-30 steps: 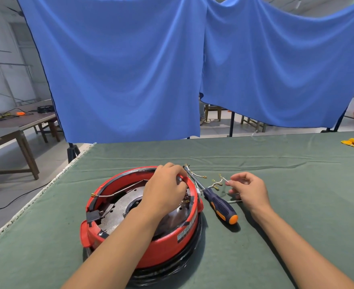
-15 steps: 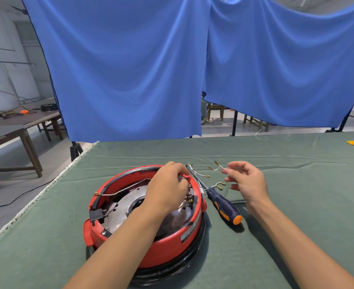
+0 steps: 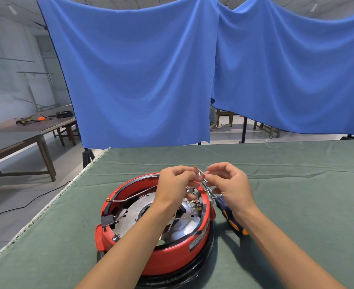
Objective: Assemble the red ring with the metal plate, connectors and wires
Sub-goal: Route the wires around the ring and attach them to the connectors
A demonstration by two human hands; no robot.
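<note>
Nearest, the red ring sits on the green table near its left edge, metal plate inside, above whose far rim left hand and right hand pinch a thin wire, bare cloth stretching beyond.
</note>
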